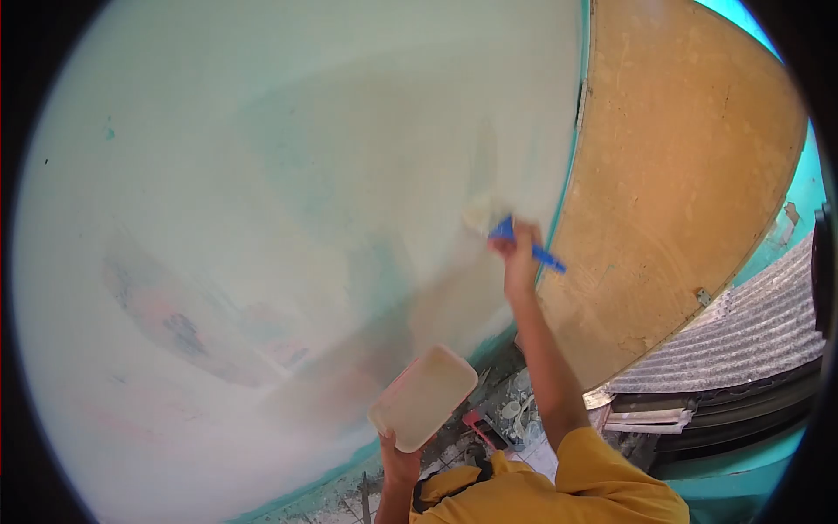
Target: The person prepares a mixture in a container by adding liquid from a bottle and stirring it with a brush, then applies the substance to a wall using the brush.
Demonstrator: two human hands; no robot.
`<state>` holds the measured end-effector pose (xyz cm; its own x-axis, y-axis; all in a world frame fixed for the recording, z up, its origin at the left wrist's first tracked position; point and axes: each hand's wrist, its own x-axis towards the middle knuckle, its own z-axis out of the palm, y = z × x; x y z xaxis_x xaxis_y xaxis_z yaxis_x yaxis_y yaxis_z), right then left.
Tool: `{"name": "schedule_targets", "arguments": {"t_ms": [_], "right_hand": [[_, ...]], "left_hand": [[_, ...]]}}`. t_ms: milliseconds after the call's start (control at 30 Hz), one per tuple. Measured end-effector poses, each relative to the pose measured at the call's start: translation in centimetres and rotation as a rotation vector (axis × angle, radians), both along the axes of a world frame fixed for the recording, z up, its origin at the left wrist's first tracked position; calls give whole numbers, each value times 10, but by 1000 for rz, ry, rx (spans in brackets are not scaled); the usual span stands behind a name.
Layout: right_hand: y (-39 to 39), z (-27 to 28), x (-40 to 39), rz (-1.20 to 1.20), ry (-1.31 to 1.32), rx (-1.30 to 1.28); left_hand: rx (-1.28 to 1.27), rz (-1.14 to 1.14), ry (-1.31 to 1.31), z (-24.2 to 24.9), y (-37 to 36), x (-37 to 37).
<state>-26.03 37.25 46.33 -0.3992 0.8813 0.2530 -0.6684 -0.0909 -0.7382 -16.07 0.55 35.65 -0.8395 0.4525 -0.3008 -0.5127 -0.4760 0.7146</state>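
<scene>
The right hand is clenched around a blue-handled brush, its pale bristles pressed against the whitish wall just above and left of the grip. The blue handle sticks out to the right of the fist, toward the brown board beside the wall. Lower and to the left, the left hand grasps 1 shallow cream tray by its near edge, tilted up toward the wall. Both arms wear yellow sleeves.
</scene>
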Motion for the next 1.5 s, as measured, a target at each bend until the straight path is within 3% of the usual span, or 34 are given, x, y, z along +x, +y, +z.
{"name": "schedule_targets", "arguments": {"t_ms": [67, 200, 333, 433, 567, 633, 800, 933, 1000, 1100, 1200, 1300, 1400, 1500], "right_hand": [[-16, -56, 11, -1, -114, -118], [-13, -70, 24, -75, -247, -17], [6, 44, 3, -138, -320, 257], [-5, 153, -1, -107, -105, 298], [-25, 196, 4, -64, 85, 303], [-13, 144, -3, -46, 95, 256], [-43, -60, -2, -76, -79, -93], [-58, -95, 20, -66, -306, -197], [-34, -69, 17, -90, -358, 3], [-31, 40, 2, -190, -370, 323], [-44, 154, -5, -138, -108, 315], [-65, 199, 1, -129, 75, 314], [-39, 125, -14, -69, 143, 245], [-64, -7, -10, -92, 6, 60]], "left_hand": [[-38, 4, 38, 4, -9, -1], [-31, -6, 31, -1, -34, -4], [-36, 18, 25, -1, -56, -2], [-33, 34, -2, -10, -75, 1], [-63, 38, 21, -11, -94, 5], [-53, 35, -2, -19, -106, 5], [-59, 47, -8, -23, -127, 12], [-60, -1, 13, -29, -139, 10], [-83, -16, 27, -27, -140, 7], [-95, -15, 32, -29, -143, 5], [-127, -4, 31, -26, -139, 5], [-14, -18, 22, -26, -140, 7], [-82, -16, 26, -26, -137, 9], [-52, -4, -32, -30, -135, 11]]}}
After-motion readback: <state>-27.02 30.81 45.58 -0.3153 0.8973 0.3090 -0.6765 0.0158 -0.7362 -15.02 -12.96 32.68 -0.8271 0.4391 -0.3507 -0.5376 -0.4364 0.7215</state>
